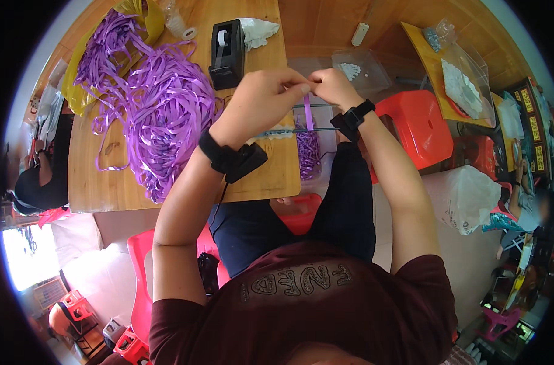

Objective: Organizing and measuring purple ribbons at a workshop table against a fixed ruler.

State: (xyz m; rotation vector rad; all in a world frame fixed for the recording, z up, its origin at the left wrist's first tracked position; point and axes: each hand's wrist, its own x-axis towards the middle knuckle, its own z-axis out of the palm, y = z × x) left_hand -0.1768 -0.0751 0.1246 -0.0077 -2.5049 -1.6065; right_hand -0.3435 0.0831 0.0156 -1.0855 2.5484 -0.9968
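Observation:
Close together beyond the table's right edge are my left hand (275, 92) and my right hand (334, 87). The left thumb and forefinger pinch the top of a purple ribbon (308, 114). My right fingers are closed against the same spot, and their tips are partly hidden. The ribbon hangs down across two thin dark rods (318, 129) that stick out from the table. Beneath the rods, a clear plastic bin (323, 173) holds many purple ribbon pieces (308, 149).
On the wooden table (240, 192) lie a big heap of purple ribbon (167, 109), a yellow bag (76, 100) of more ribbon, and a black tape dispenser (227, 55). A red stool (415, 129) stands right of my knee. Other people sit at both sides.

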